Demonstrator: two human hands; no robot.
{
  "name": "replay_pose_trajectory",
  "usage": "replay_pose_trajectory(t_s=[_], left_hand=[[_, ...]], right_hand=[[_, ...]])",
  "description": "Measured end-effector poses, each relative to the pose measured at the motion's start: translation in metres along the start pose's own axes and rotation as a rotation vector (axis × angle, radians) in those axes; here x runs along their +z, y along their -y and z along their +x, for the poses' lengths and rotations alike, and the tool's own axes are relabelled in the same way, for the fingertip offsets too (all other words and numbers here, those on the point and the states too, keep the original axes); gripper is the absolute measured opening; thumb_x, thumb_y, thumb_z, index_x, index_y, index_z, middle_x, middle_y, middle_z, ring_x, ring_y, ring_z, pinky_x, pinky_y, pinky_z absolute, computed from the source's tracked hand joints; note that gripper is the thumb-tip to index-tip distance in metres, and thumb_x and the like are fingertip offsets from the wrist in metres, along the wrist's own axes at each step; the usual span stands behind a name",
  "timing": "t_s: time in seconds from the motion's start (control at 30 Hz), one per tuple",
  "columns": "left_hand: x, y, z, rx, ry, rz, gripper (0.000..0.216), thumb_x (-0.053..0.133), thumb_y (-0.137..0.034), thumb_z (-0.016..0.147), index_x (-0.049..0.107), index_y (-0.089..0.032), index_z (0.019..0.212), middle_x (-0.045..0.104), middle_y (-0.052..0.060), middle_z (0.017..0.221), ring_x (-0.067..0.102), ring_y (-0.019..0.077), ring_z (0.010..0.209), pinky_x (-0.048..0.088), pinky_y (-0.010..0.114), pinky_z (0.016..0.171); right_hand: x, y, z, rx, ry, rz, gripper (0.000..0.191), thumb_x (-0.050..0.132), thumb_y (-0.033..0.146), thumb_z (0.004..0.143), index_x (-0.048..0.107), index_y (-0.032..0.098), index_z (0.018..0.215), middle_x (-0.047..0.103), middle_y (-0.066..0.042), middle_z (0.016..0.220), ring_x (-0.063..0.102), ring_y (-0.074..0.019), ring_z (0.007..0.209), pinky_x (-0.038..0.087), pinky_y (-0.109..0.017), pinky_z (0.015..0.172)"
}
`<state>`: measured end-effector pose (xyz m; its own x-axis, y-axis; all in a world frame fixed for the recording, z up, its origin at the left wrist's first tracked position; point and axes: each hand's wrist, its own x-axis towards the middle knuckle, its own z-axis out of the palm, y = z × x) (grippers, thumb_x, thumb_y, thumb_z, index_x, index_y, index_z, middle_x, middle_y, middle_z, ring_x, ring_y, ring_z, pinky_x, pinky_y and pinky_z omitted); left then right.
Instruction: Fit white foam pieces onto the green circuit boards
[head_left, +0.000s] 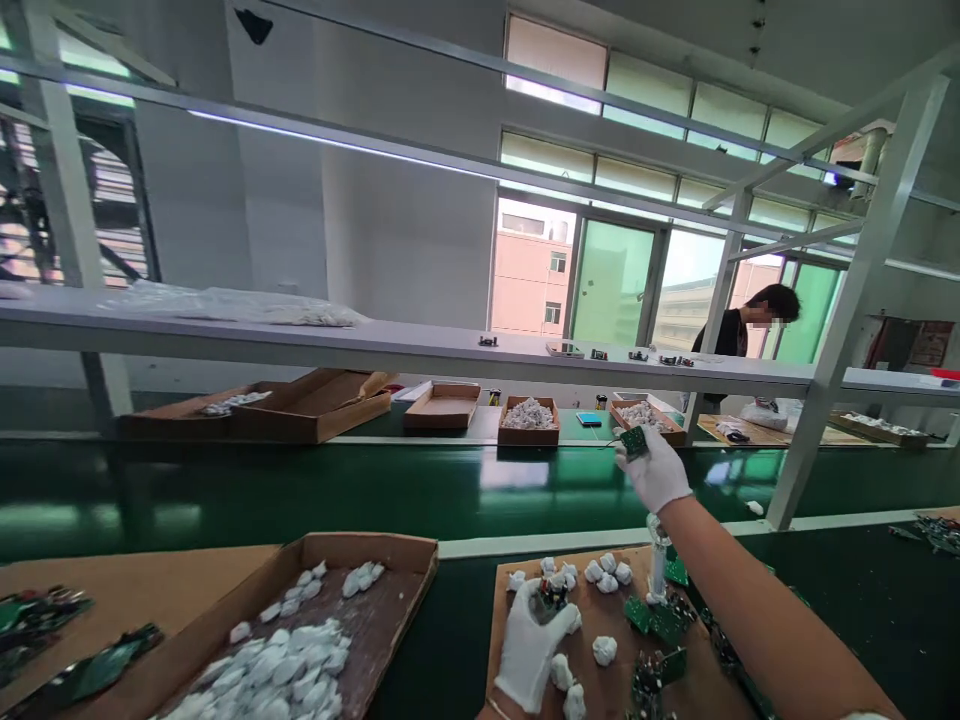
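My right hand (654, 468), in a white glove, is raised above the green conveyor belt (300, 490) and pinches a small green circuit board (634, 441). My left hand (531, 645), also gloved, rests on a brown board (615, 690) and is closed on a small dark component with a white part (551, 597). Around it lie several white lumps (604, 650) and green circuit boards (660, 620). A clear upright tube (658, 560) stands on the board under my right forearm.
A cardboard tray (390, 590) with several white pieces sits at lower left. Across the belt are more cardboard trays (442, 405) and a box of white pieces (529, 420). A white shelf (375, 345) spans overhead. A person (739, 335) stands at the far right.
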<state>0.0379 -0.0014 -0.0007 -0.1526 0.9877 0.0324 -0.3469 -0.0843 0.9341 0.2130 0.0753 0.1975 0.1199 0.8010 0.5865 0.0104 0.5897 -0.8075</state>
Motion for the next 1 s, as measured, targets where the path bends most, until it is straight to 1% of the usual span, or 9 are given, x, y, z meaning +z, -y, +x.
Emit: replay_pose_trajectory(t_s=[0.07,0.13,0.27,0.37,0.47,0.57,0.67,0.9,1.0], left_hand=[[-0.001,0.0,-0.001,-0.027,0.021,-0.004,0.048,0.089,-0.026,0.04,0.063,-0.022,0.08,0.071,0.008,0.091,0.066,0.0362,0.103,0.054,0.042,0.089],[-0.003,-0.001,-0.001,-0.045,0.053,-0.013,0.049,0.088,-0.025,0.043,0.062,-0.019,0.084,0.071,0.008,0.092,0.066,0.0327,0.101,0.052,0.04,0.091],[-0.008,-0.007,-0.001,-0.071,0.17,-0.086,0.054,0.083,-0.024,0.052,0.061,-0.015,0.101,0.069,0.008,0.097,0.065,0.0279,0.099,0.052,0.039,0.09],[-0.01,-0.01,-0.003,-0.217,0.24,-0.203,0.062,0.081,-0.022,0.053,0.057,-0.016,0.111,0.068,0.009,0.1,0.066,0.0264,0.094,0.054,0.039,0.085],[-0.01,-0.011,-0.006,-0.328,0.301,-0.262,0.061,0.079,-0.017,0.054,0.057,-0.018,0.111,0.068,0.008,0.096,0.067,0.0236,0.088,0.055,0.036,0.079],[-0.01,-0.011,-0.007,-0.324,0.299,-0.251,0.065,0.08,-0.013,0.053,0.058,-0.018,0.115,0.068,0.009,0.101,0.067,0.0238,0.089,0.056,0.032,0.072],[-0.011,-0.009,-0.006,-0.29,0.29,-0.244,0.071,0.082,-0.01,0.051,0.058,-0.018,0.118,0.067,0.011,0.11,0.067,0.0249,0.09,0.056,0.032,0.069],[-0.017,-0.009,-0.005,-0.304,0.341,-0.161,0.078,0.084,-0.005,0.05,0.057,-0.02,0.122,0.064,0.01,0.116,0.066,0.0238,0.088,0.057,0.031,0.067],[-0.018,-0.009,-0.005,-0.299,0.371,-0.164,0.081,0.084,-0.007,0.051,0.054,-0.021,0.125,0.062,0.012,0.12,0.067,0.0238,0.087,0.057,0.029,0.062]], right_hand=[[-0.002,-0.031,-0.058,0.095,-0.01,0.059,0.036,0.051,0.061,0.083,0.053,0.025,0.084,0.071,-0.011,0.092,0.068,-0.025,0.072,0.056,-0.044,0.063],[-0.004,-0.06,-0.108,0.25,0.032,0.221,0.033,0.07,0.051,0.074,0.049,0.025,0.076,0.071,-0.007,0.092,0.069,-0.0265,0.075,0.056,-0.045,0.065],[-0.007,-0.096,-0.163,0.467,0.06,0.256,0.034,0.079,0.04,0.064,0.052,0.025,0.079,0.069,-0.002,0.083,0.069,-0.0247,0.073,0.056,-0.042,0.063],[-0.013,-0.103,-0.171,0.552,0.077,0.183,0.038,0.084,0.03,0.054,0.057,0.022,0.079,0.069,-0.004,0.091,0.067,-0.0215,0.08,0.056,-0.036,0.071],[-0.021,-0.101,-0.17,0.588,0.182,0.177,0.039,0.084,0.023,0.055,0.061,0.022,0.086,0.068,-0.001,0.082,0.065,-0.0181,0.074,0.054,-0.033,0.068],[-0.024,-0.094,-0.171,0.622,0.326,0.198,0.038,0.079,0.021,0.061,0.064,0.021,0.097,0.063,0.003,0.067,0.064,-0.0169,0.067,0.052,-0.033,0.067],[-0.023,-0.087,-0.173,0.652,0.395,0.092,0.023,0.071,0.022,0.069,0.069,0.019,0.091,0.066,0.001,0.07,0.064,-0.0172,0.068,0.051,-0.033,0.069],[-0.016,-0.079,-0.178,0.361,0.496,-0.262,0.018,0.058,0.017,0.077,0.071,0.022,0.088,0.069,-0.003,0.09,0.064,-0.019,0.086,0.051,-0.033,0.081],[-0.015,-0.075,-0.179,0.328,0.523,-0.28,0.016,0.056,0.017,0.08,0.07,0.02,0.088,0.07,-0.003,0.092,0.065,-0.0188,0.086,0.051,-0.032,0.083]])
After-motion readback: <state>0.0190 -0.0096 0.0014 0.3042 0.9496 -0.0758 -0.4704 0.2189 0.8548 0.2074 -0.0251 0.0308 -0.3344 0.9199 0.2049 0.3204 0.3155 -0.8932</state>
